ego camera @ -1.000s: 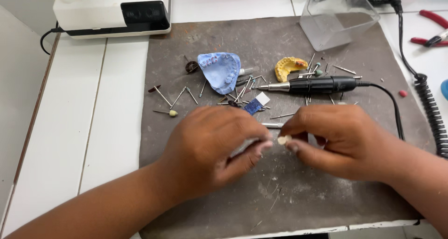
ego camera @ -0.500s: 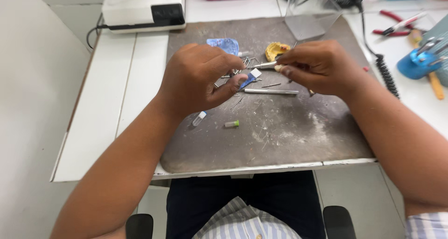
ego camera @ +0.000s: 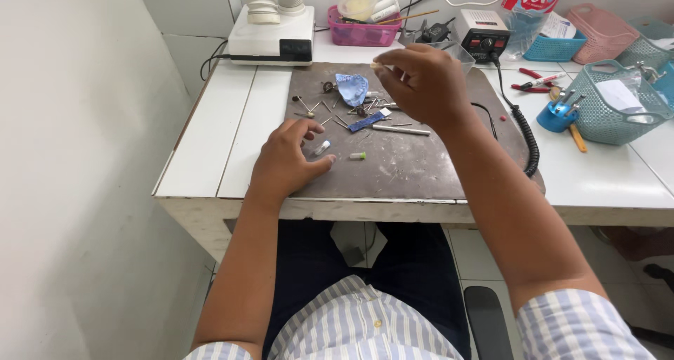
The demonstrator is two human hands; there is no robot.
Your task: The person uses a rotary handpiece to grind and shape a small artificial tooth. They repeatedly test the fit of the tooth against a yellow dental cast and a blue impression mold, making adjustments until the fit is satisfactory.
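- The right hand (ego camera: 425, 86) is up in the air over the far side of the dark work mat (ego camera: 421, 170).
- Its thumb and first finger are pinched together on a tiny pale piece (ego camera: 377, 66). The piece is too small to tell what it is.
- The left hand (ego camera: 288, 160) rests flat on the near left part of the mat. Its fingers are spread out and hold nothing.
- The two hands are well apart. The tiny piece is far from the left hand, up and to the right of it.
- A small clear tube (ego camera: 321, 148) lies just beside the left fingertips.
- A small green-tipped bit (ego camera: 358, 155) lies near it, a little to the right.
- A thin white rod (ego camera: 400, 129) lies on the mat under the right hand.
- A blue mold (ego camera: 351, 88) sits at the far side of the mat, left of the right hand, with little metal burs (ego camera: 309, 108) scattered near it.
- A white machine with a ribbed hose (ego camera: 270, 33) stands at the far left of the table.
- A black coiled cord (ego camera: 525, 139) runs down the right side of the mat.
- A teal basket (ego camera: 611, 110) stands at the far right.
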